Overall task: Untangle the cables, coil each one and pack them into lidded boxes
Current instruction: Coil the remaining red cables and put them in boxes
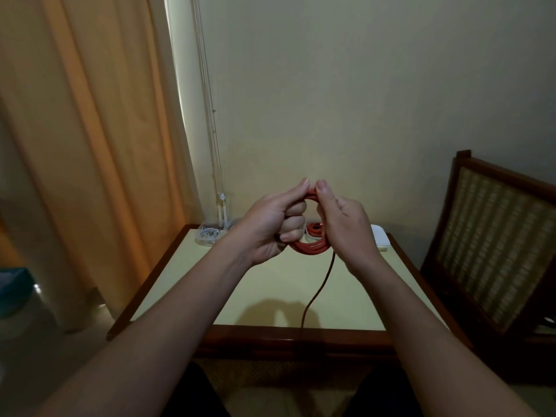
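I hold a red cable coil (310, 247) upright above the pale yellow table (270, 284). My left hand (275, 224) grips its left side, fingers curled through the ring and thumb on top. My right hand (343, 224) pinches the top right of the coil. A loose tail of the red cable (316, 293) hangs from the coil and runs over the table's front edge. A clear box with a white cable (207, 234) stands at the far left corner. Another red cable (314, 228) lies behind the hands, partly hidden.
A white lidded box (379, 240) sits at the table's far right. A wooden chair with a woven back (493, 242) stands close on the right. Orange curtains (90, 145) hang on the left, with blind cords (215, 164) beside the wall.
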A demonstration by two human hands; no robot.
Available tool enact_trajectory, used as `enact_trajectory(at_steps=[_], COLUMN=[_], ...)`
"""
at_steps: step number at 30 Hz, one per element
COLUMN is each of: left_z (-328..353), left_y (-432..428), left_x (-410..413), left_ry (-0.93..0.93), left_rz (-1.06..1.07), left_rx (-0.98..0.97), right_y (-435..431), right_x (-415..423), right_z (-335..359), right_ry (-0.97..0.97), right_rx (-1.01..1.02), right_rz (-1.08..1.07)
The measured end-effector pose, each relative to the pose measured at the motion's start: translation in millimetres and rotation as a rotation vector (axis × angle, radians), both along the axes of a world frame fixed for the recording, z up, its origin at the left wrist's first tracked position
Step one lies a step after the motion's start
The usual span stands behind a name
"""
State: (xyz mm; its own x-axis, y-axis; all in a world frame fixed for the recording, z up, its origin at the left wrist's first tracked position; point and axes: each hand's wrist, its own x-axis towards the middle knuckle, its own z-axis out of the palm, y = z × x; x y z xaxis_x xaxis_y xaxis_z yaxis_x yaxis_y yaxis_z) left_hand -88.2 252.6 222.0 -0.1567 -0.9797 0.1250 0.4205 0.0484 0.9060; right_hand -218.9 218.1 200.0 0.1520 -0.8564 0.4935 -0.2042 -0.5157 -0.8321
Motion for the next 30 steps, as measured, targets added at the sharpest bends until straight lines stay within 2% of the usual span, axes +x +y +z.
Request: enact_trajectory(at_steps=[7,14,30], left_z=[-3,-5,-2], left_y=[1,-1,-5], left_x=[-5,-8,-4], left_ry=[-0.264,0.018,0.080], left_rz=[0.164,0.049,0.066], left_rx=[-0.147,-0.055,-0.007], right_y=[-8,-5,-7], right_x=[0,5,7], right_z=[-6,-5,-4], right_ry=[0.024,-0.075,-0.115], right_rx=[-0.050,0.003,0.083], right_rz=[-0.097,-0.105,0.013])
